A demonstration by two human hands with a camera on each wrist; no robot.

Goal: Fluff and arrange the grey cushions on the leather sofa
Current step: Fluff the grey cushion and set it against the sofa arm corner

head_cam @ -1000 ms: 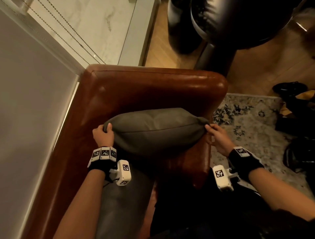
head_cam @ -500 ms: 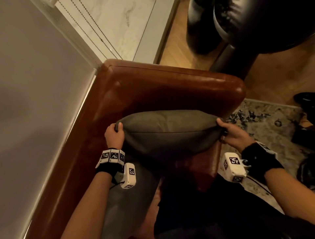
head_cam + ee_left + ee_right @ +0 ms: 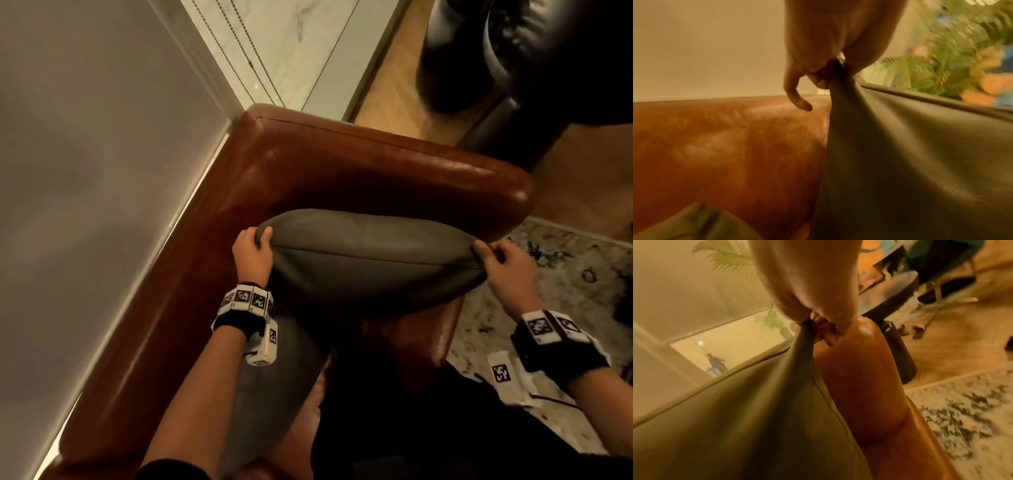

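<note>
A grey leather cushion (image 3: 370, 260) is held up on edge at the end of the brown leather sofa (image 3: 359, 171), in front of its armrest. My left hand (image 3: 253, 251) pinches the cushion's top left corner. My right hand (image 3: 500, 263) pinches the top right corner. In the left wrist view the fingers (image 3: 818, 71) bunch the grey cushion (image 3: 910, 154) corner, little finger loose. The right wrist view shows my fingers (image 3: 824, 331) gripping the gathered corner of the cushion (image 3: 748, 418). A second grey cushion (image 3: 274, 394) lies on the seat below my left wrist.
A pale wall (image 3: 85, 171) runs close behind the sofa back on the left. A dark leather chair (image 3: 531, 51) stands beyond the armrest on the wooden floor. A patterned rug (image 3: 565, 291) lies right of the sofa.
Both hands keep their hold on the cushion corners. The cushion has been raised slightly and sits a little further toward the armrest; the head view has tilted and shifted.
</note>
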